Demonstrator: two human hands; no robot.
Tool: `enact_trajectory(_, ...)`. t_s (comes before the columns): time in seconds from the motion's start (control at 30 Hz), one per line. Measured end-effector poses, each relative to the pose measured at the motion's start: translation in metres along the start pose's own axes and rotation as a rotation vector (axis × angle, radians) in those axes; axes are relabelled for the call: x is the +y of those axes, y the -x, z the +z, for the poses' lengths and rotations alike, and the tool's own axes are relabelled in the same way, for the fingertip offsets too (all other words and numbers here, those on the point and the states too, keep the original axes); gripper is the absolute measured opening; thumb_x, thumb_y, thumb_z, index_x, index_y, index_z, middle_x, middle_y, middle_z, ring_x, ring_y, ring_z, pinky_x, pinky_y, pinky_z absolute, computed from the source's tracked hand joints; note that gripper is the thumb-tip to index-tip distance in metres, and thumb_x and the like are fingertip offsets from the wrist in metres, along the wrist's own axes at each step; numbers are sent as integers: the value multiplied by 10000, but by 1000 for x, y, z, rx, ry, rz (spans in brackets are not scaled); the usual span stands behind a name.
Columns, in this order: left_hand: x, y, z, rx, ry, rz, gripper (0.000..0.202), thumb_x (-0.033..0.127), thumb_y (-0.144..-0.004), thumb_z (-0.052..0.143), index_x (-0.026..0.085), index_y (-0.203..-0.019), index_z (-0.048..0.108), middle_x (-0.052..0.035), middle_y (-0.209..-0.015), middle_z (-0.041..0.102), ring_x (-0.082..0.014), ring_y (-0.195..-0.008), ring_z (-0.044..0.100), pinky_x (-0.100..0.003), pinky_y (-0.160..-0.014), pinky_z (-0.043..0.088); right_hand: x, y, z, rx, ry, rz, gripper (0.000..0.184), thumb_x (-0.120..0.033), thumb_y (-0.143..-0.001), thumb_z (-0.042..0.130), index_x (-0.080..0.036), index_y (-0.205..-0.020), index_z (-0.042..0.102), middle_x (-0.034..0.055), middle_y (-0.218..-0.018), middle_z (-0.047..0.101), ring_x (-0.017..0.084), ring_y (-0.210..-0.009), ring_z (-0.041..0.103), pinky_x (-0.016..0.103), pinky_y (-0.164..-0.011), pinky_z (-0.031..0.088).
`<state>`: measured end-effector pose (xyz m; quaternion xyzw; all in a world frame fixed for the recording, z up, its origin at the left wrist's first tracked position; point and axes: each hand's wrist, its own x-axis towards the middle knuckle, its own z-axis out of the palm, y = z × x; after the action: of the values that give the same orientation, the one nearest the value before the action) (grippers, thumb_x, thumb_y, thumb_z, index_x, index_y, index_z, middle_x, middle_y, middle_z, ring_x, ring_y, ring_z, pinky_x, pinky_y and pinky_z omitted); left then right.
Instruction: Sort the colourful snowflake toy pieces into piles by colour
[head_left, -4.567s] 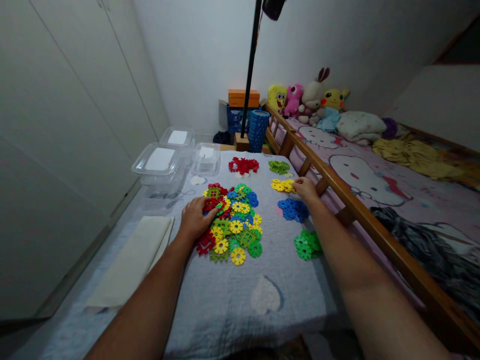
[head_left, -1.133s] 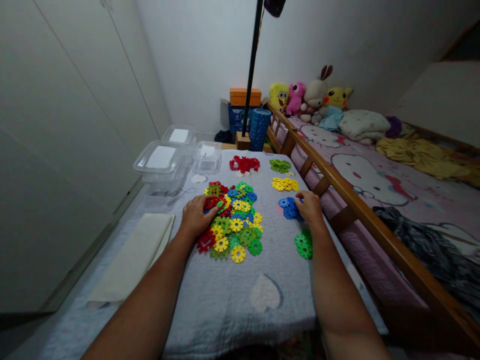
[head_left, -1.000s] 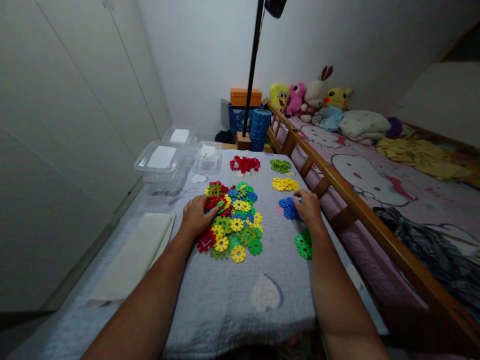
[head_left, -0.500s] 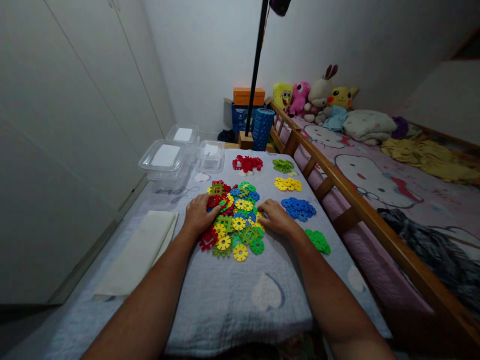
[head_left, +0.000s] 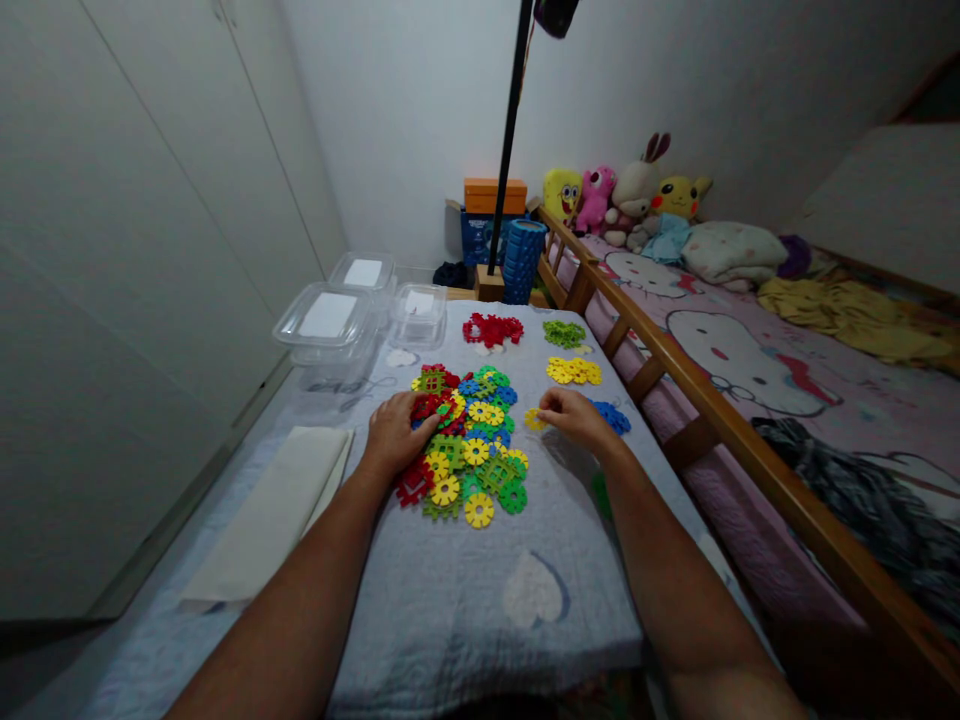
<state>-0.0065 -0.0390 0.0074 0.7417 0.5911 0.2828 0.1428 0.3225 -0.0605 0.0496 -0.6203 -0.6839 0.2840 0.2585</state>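
Note:
A mixed pile of plastic interlocking pieces lies mid-table, with red, blue, green and yellow flower discs and olive squares. My left hand rests against the pile's left side, thumb apart from the fingers, touching red pieces; its fingertips are partly hidden. To the right of the pile, my right hand pinches a yellow flower disc. Sorted groups lie beyond it: blue discs, yellow discs, light green pieces and red pieces. Some green discs are mostly covered by my right forearm.
Clear plastic boxes with white labels stand at the back left. A folded cream cloth lies at left. A wooden bed rail runs along the right edge. A black pole rises behind the table.
My right hand has moved right and slightly up, away from the pile, with a yellow flower disc in its fingers. My left hand stays at the pile's left side.

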Motion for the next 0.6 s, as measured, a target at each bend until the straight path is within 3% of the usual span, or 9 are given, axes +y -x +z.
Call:
enact_trajectory(0.3,-4,-1,3,4,-3,11,426,517,-868,590,222,-1171,647,-109,-1204,683,-292,-1137,626,-437,-1001,472,57,-47,-72,557,-167,310,89,-238,-639,633,-177,-696,601,-18,-597,577,136,-572,523,248,-563,409)
enact_trajectory(0.43,-3,-1,2,-14,-8,2,453,540,-879,572,207,-1177,643,-118,-1215,680,-297,-1141,624,-451,-1008,471,83,-60,-80,670,-140,435,104,-220,-630,654,-163,-711,623,-21,-562,563,125,-550,531,223,-537,415)
enact_trajectory(0.6,-2,-1,1,-6,-9,-3,444,532,-871,591,213,-1175,646,-113,-1220,683,-299,-1146,627,-453,-1019,467,103,-75,-72,713,-126,498,113,-183,-629,642,-146,-735,658,-25,-534,547,117,-518,519,198,-488,405)
